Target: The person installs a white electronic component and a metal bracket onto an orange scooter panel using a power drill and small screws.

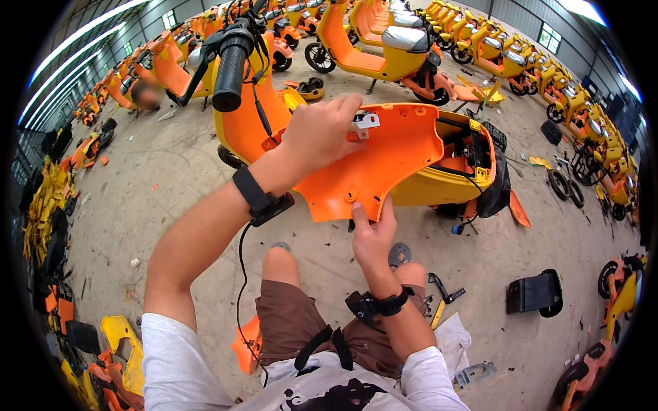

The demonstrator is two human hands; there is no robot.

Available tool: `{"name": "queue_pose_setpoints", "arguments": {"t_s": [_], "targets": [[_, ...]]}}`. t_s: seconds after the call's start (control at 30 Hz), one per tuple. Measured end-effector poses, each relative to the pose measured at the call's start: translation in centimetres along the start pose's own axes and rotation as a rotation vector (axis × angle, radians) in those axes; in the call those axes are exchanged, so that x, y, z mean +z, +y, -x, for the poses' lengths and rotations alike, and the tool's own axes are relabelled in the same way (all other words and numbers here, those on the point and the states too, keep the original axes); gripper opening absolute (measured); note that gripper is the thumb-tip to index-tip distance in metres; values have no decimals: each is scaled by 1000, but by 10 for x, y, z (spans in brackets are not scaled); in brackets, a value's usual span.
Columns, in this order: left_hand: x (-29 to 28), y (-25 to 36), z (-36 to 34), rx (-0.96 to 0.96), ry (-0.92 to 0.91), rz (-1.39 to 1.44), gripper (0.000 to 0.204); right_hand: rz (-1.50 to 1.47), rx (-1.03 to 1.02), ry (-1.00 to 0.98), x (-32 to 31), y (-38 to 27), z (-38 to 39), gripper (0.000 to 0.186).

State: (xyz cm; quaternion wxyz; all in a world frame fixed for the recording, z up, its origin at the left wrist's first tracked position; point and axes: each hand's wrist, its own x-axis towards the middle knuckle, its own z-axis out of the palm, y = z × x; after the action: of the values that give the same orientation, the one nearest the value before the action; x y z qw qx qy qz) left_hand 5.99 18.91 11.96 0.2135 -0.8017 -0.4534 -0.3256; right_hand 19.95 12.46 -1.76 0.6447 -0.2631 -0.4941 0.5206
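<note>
I hold a large orange plastic body panel [394, 154] over a partly stripped yellow and orange scooter [456, 171]. My left hand [322, 130] grips the panel's upper edge next to a small white clip [365, 122]. My right hand [373, 233] pinches the panel's lower edge from below. The scooter's black handlebar grip [229, 68] rises at the upper left of the panel. Both wrists carry black straps with small devices.
Rows of orange and yellow scooters [384, 41] fill the back and right of the hall. A black box part [534, 293], loose tyres [565, 185], a black tool [442, 288] and orange and yellow panel scraps [120, 342] lie on the concrete floor. A person sits far left [145, 94].
</note>
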Motion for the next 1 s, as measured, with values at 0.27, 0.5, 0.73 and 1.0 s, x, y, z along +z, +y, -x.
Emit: {"name": "queue_pose_setpoints", "arguments": {"t_s": [0.27, 0.5, 0.73, 1.0], "targets": [[-11, -12, -1, -287, -296, 687, 37, 264, -164, -7, -6, -3, 3, 68], [-24, -14, 9, -238, -106, 764, 42, 430, -330, -63, -12, -13, -3, 78], [-33, -20, 19, -246, -146, 662, 27, 521, -427, -72, -8, -17, -2, 77], [-35, -13, 26, -253, -48, 676, 32, 561, -539, -72, -6, -29, -5, 71]]}}
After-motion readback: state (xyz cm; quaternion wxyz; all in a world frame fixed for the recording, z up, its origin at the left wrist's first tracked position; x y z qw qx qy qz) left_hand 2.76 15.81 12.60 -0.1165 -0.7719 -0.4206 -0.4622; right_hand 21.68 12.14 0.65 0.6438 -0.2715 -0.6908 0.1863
